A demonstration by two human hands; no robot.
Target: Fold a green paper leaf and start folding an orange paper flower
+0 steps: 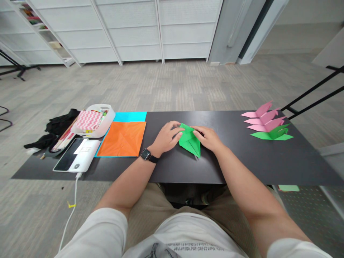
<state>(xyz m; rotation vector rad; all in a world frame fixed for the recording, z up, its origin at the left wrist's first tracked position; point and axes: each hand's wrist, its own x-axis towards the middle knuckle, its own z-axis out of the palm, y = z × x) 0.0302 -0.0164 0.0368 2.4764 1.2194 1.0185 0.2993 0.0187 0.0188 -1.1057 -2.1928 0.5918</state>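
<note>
A partly folded sheet of green origami paper (190,142) lies on the dark table in front of me, its narrow tip towards my body. My left hand (169,137) grips its upper left edge, thumb and fingers closing on the paper. On the opposite side, my right hand (206,138) pinches the upper right edge with thumb and forefinger. Creases run across the middle of the paper. A watch (146,154) with a black strap is on my left wrist.
Folded pink cranes (264,118) and a green crane (276,134) stand at the table's right. Leftward lie orange paper (123,139), blue paper (131,116), a white basket (107,122), a phone (68,154), a white power bank (84,157) with a cable, and black cloth (60,122).
</note>
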